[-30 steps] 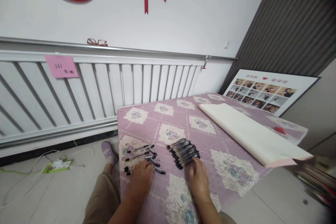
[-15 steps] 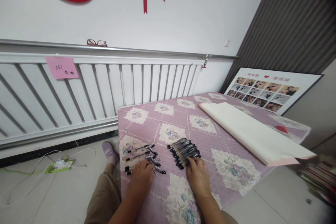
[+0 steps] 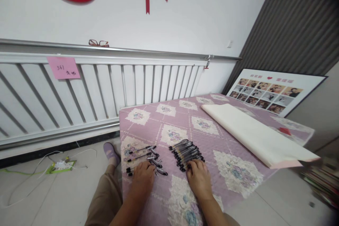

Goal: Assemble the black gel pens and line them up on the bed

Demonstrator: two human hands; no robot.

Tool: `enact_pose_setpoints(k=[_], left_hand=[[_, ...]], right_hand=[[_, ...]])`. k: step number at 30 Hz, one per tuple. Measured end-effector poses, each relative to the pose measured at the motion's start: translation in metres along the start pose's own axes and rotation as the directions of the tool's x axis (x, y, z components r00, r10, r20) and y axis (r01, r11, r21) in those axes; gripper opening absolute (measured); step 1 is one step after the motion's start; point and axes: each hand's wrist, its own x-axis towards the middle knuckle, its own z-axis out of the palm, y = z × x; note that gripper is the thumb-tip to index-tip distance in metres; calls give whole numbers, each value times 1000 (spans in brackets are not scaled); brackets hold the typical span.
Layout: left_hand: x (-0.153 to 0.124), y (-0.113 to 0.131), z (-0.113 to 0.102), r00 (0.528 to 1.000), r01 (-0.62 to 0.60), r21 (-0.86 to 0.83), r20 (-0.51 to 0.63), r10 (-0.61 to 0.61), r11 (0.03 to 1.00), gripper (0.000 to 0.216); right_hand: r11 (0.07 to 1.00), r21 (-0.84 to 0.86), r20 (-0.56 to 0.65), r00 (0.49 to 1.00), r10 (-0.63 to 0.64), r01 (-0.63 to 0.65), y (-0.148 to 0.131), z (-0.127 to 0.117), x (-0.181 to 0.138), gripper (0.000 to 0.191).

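My left hand rests on the near end of a loose group of black-and-clear pens and separate black caps or grips, at the table's left. Its fingers lie low over the pens, covering parts of them. My right hand is at the near end of a tight, side-by-side row of similar pens. Its slightly bent fingers lie apart against the closest pens, and their tips are partly hidden. Both groups lie on a purple flowered tablecloth.
A folded cream sheet lies across the table's right side, near a small red item. Behind stands a photo board. A white radiator runs along the wall. A power strip with cables is on the floor at left.
My right hand has shifted slightly left, and its fingers have loosened and spread over the row's near end. My left hand stays nearly still.
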Motion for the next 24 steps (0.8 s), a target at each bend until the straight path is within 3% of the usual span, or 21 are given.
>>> enact_pose_setpoints(k=[24], left_hand=[[0,-1,0,1000,11,-22,9,-10,1000,17]], right_hand=[[999,4,46,998,-42,42,-9,-16,-10,10]])
